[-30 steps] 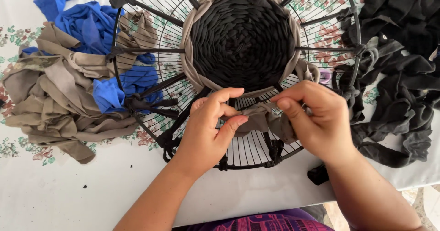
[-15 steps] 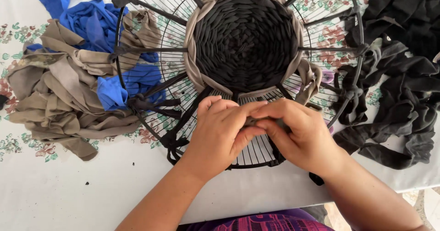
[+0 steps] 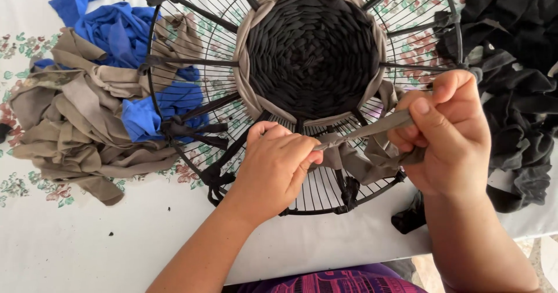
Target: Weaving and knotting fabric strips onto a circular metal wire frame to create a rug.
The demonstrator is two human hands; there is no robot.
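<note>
A black round wire grille lies on the table, its middle woven with black fabric and ringed by a beige fabric band. My left hand pinches a beige fabric strip at the grille's near rim. My right hand grips the same strip further right and holds it taut, raised above the wires. More of the strip hangs bunched under my right hand.
Beige fabric strips and blue fabric are heaped at the left. A pile of black fabric strips lies at the right. The white tablecloth has a floral edge. The table's near edge runs just below my wrists.
My hands, close together before, have parted. The right hand has drawn the beige strip out to the right and upward while the left keeps its pinch at the rim.
</note>
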